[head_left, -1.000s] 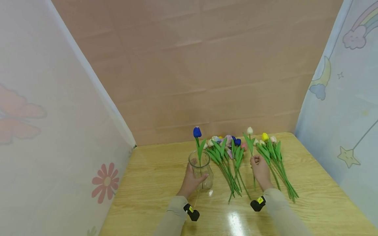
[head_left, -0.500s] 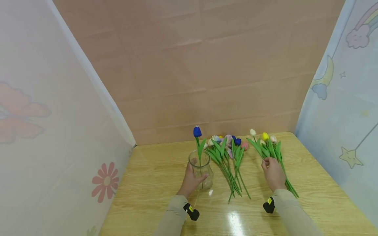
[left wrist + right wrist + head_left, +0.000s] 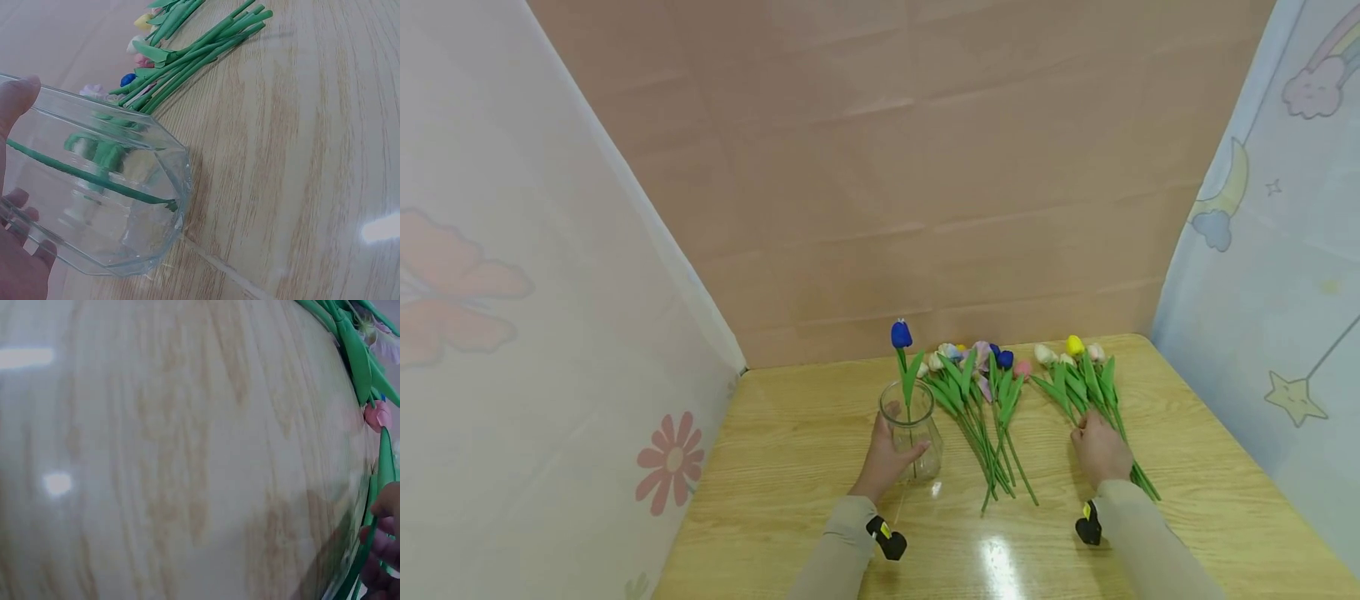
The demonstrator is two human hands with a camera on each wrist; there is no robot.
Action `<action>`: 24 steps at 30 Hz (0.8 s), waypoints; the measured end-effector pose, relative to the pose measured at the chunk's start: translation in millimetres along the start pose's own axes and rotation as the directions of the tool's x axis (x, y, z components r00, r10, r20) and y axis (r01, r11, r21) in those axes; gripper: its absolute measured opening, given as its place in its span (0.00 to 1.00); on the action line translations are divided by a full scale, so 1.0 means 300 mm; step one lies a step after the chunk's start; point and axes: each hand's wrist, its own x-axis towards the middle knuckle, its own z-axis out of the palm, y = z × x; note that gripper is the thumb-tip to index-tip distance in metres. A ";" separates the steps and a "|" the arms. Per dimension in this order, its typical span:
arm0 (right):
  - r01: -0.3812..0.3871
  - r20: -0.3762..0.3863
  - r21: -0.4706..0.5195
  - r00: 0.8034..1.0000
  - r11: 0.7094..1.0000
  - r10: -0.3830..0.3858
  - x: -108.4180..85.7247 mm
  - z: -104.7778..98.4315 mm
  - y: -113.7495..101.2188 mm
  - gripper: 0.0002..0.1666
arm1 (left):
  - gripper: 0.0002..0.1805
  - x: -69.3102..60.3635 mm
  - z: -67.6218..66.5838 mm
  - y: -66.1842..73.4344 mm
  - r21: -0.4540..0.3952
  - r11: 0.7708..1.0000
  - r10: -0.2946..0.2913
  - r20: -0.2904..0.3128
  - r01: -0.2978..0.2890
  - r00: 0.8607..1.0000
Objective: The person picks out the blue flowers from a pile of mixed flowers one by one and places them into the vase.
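Note:
The left hand (image 3: 886,460) grips the side of a clear glass vase (image 3: 931,450), its thumb across the front. One blue tulip (image 3: 901,335) stands in the vase; its stem (image 3: 94,180) shows through the glass in the left wrist view. At the right, the right hand (image 3: 1101,450) pinches the green stem of a white tulip (image 3: 1044,354) low over the right-hand flower bunch. In the right wrist view its curled fingers (image 3: 378,550) are round a green stem. A yellow tulip (image 3: 1075,345) lies in that bunch.
Between the hands lies another bunch of tulips (image 3: 992,417), with a pink tulip (image 3: 1022,370) at its right edge. The wooden table (image 3: 805,417) ends at a brown backdrop (image 3: 925,208). Printed cloth walls (image 3: 587,292) stand at both sides.
The right hand has moved right and then lower with the white tulip, bringing it down onto the right-hand bunch. The left hand and vase have stayed in place.

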 end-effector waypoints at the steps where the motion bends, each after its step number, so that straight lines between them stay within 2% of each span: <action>1: -0.016 0.027 0.000 0.999 1.000 0.016 0.002 -0.003 0.000 0.11 | 0.49 -0.001 -0.001 0.000 -0.002 1.000 -0.002 0.000 0.002 1.000; 5: -0.061 0.101 -0.010 0.993 0.998 0.062 0.017 -0.009 0.001 0.12 | 0.50 -0.002 -0.004 0.003 0.003 1.000 -0.006 0.002 0.006 1.000; 8: -0.071 0.101 -0.028 0.992 0.997 0.073 0.031 -0.001 -0.005 0.16 | 0.50 -0.001 -0.005 0.004 0.007 1.000 -0.010 0.003 0.010 1.000; 12: -0.038 -0.024 -0.049 0.999 0.998 0.037 0.041 0.023 -0.046 0.20 | 0.51 0.000 -0.006 0.007 0.004 1.000 -0.013 0.005 0.013 1.000; 14: 0.006 -0.106 -0.068 0.994 0.998 -0.013 0.042 0.038 -0.082 0.20 | 0.51 -0.002 -0.007 0.011 -0.001 1.000 -0.020 0.007 0.020 1.000; 16: 0.053 -0.134 -0.071 0.989 0.996 -0.062 0.042 0.048 -0.125 0.19 | 0.50 -0.003 -0.008 0.016 -0.005 1.000 -0.027 0.006 0.027 1.000; 18: 0.098 -0.089 -0.056 0.991 0.994 -0.102 0.042 0.060 -0.169 0.17 | 0.50 -0.004 -0.008 0.020 -0.012 0.999 -0.032 0.005 0.032 0.999; 20: 0.106 0.009 -0.006 0.994 0.994 -0.106 0.043 0.078 -0.209 0.12 | 0.50 -0.004 -0.008 0.020 -0.020 0.999 -0.036 0.005 0.036 0.999; 22: 0.073 0.127 0.046 0.989 0.996 -0.078 0.041 0.099 -0.245 0.12 | 0.50 -0.003 -0.007 0.018 -0.023 0.999 -0.035 0.000 0.035 0.999; 24: 0.029 0.218 0.071 0.975 0.997 -0.044 0.035 0.125 -0.274 0.13 | 0.50 -0.002 -0.006 0.016 -0.020 0.999 -0.034 0.000 0.034 0.999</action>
